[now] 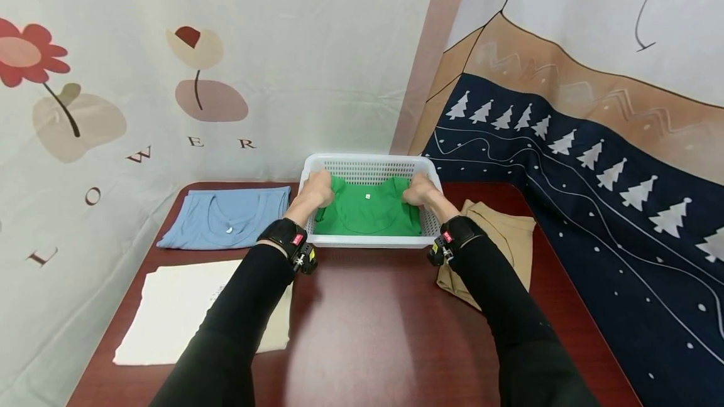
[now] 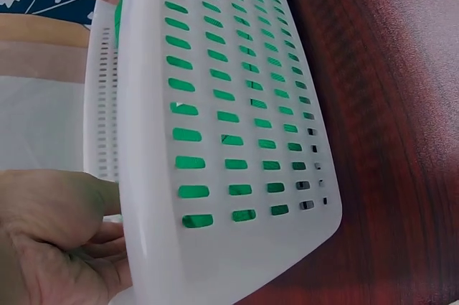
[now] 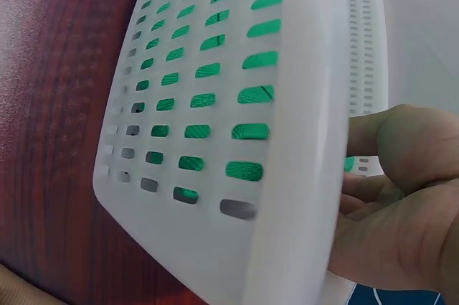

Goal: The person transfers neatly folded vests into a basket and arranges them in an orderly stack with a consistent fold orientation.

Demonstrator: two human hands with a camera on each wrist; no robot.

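Note:
A green shirt (image 1: pixel 367 213) with a small white neck tag lies folded inside a white perforated plastic basket (image 1: pixel 370 242). My left hand (image 1: pixel 318 190) pinches the shirt's left side, just within the basket's left wall. On the opposite side, my right hand (image 1: pixel 420 190) pinches the shirt's right edge. In both wrist views the basket's near wall hides the fingertips; green cloth shows through its slots. The left wrist view has the left palm (image 2: pixel 50 237) behind the rim, and the right wrist view shows the right hand (image 3: pixel 409 190) likewise.
To the basket's left lies a folded light-blue shirt (image 1: pixel 249 218), with a cream-white folded garment (image 1: pixel 175 306) nearer me. Folded tan cloth (image 1: pixel 503 231) lies right of the basket, partly under my right forearm. The dark red table (image 1: pixel 351 331) meets printed curtains behind.

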